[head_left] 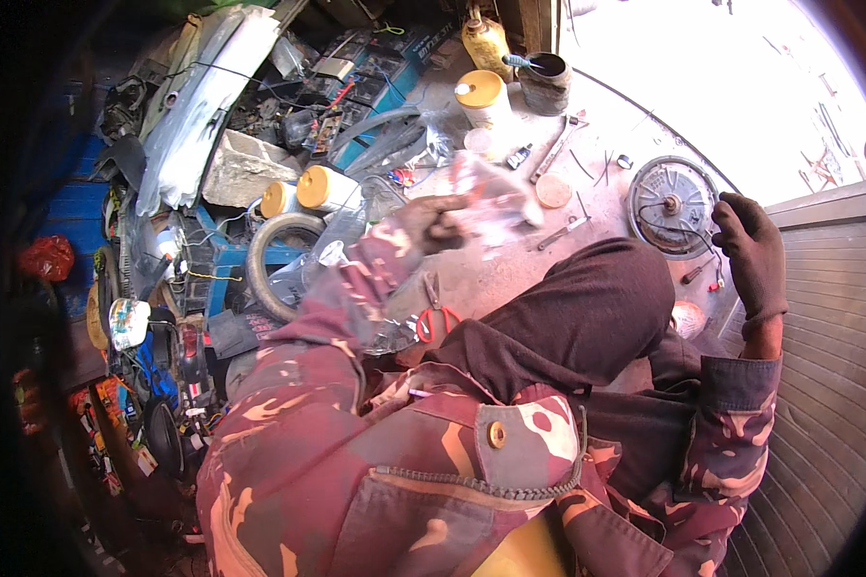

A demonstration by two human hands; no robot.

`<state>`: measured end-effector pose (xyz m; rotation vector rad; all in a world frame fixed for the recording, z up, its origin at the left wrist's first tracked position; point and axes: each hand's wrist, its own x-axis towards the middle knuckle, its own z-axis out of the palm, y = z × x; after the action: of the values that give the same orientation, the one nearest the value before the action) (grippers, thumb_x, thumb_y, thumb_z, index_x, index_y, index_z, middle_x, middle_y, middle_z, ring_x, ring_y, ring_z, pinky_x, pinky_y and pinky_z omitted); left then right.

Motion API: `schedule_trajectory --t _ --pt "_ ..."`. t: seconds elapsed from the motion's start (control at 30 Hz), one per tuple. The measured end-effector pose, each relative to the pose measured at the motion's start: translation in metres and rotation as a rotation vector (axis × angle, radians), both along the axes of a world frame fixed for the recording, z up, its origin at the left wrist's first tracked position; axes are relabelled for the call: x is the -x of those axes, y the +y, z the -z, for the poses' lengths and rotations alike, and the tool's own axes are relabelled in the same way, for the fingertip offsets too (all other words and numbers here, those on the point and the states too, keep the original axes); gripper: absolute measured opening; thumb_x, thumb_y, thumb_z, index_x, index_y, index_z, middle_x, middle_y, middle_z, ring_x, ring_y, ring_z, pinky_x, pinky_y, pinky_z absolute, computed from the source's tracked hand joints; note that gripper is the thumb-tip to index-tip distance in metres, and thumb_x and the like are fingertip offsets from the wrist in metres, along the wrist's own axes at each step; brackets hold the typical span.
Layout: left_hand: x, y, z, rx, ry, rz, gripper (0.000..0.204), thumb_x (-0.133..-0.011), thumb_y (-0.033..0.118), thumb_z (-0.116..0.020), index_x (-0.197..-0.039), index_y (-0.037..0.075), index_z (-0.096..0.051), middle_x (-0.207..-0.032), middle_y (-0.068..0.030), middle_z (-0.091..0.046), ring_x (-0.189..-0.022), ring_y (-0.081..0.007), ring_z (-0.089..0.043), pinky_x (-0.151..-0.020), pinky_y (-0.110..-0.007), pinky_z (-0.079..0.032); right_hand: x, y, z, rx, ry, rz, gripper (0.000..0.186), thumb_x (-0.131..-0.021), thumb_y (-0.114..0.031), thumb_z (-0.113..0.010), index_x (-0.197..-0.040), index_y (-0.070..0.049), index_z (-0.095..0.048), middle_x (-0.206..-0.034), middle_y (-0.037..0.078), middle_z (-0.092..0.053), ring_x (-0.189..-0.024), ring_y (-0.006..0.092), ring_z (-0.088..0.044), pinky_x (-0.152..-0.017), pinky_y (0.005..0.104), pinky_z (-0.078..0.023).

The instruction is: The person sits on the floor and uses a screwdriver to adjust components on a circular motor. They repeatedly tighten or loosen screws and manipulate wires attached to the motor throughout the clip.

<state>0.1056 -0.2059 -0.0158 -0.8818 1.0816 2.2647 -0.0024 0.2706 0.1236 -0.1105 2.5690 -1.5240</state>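
My left hand, in a dark glove, is closed on a clear plastic bag with reddish and white patches, smeared by motion. The bag hangs over the floor in front of my bent knee. At the right, my right hand, also gloved, is raised with its fingers curled; what they hold, if anything, is hidden. Just left of it lies a round metal wheel hub with a dark cable. Red-handled scissors rest on the floor below my left hand.
Left stand a small tyre, yellow-lidded tubs, a concrete block and heaped parts. Ahead are a white tub, a dark pot, a yellow jug and a long wrench. A slatted panel bounds the right.
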Motion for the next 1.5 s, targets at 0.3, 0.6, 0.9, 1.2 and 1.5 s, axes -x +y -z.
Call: schedule_trajectory --t 0.3,0.6,0.9,1.2,1.5 --pt "-0.13 -0.156 0.021 0.7 -0.482 0.053 0.035 -0.097 0.039 -0.073 -0.084 0.009 -0.063 -0.064 -0.0055 -0.061 -0.049 -0.0197 -0.055 -0.065 -0.036 -0.056 -0.005 -0.013 -0.014 0.027 0.014 -0.073 0.038 -0.101 -0.025 -0.072 -0.124 0.006 -0.071 -0.1 0.011 -0.076 -0.084 0.0129 -0.067 -0.075 0.029 -0.055" --pt "-0.052 -0.192 0.057 1.748 -0.083 0.597 0.06 -0.092 0.049 -0.073 -0.125 -0.002 -0.071 -0.123 -0.0264 -0.073 -0.118 -0.0421 -0.069 -0.103 -0.048 -0.053 -0.021 -0.047 -0.037 -0.043 -0.058 -0.088 0.032 -0.099 -0.002 -0.067 -0.13 0.006 -0.065 -0.111 0.013 -0.075 -0.1 0.0168 -0.071 -0.088 0.0324 -0.057" --pt "0.17 -0.109 0.196 1.485 0.014 0.646 0.087 -0.082 0.056 -0.085 -0.139 -0.006 -0.06 -0.111 -0.0256 -0.075 -0.103 -0.032 -0.075 -0.091 -0.042 -0.058 0.006 -0.05 -0.013 -0.224 -0.331 -0.04 0.04 -0.086 0.004 -0.062 -0.125 0.009 -0.066 -0.107 0.015 -0.073 -0.101 0.0216 -0.07 -0.095 0.0352 -0.054" --pt "0.236 -0.059 0.254 1.414 -0.045 0.491 0.125 -0.071 0.07 -0.088 -0.16 0.0 -0.034 -0.141 -0.0311 -0.062 -0.131 -0.044 -0.062 -0.11 -0.046 -0.051 0.025 -0.049 0.005 -0.285 -0.497 -0.023 0.042 -0.092 -0.004 -0.058 -0.132 0.007 -0.062 -0.113 0.016 -0.07 -0.101 0.0224 -0.068 -0.094 0.0357 -0.054" --pt "0.202 0.001 0.263 1.324 0.268 0.682 0.109 -0.074 0.069 -0.086 -0.155 0.008 -0.049 -0.152 -0.0275 -0.053 -0.138 -0.0398 -0.056 -0.114 -0.046 -0.047 0.03 -0.058 0.01 -0.257 -0.486 -0.072 0.045 -0.096 -0.017 -0.064 -0.134 0.006 -0.062 -0.113 0.015 -0.07 -0.101 0.023 -0.067 -0.096 0.0375 -0.052"
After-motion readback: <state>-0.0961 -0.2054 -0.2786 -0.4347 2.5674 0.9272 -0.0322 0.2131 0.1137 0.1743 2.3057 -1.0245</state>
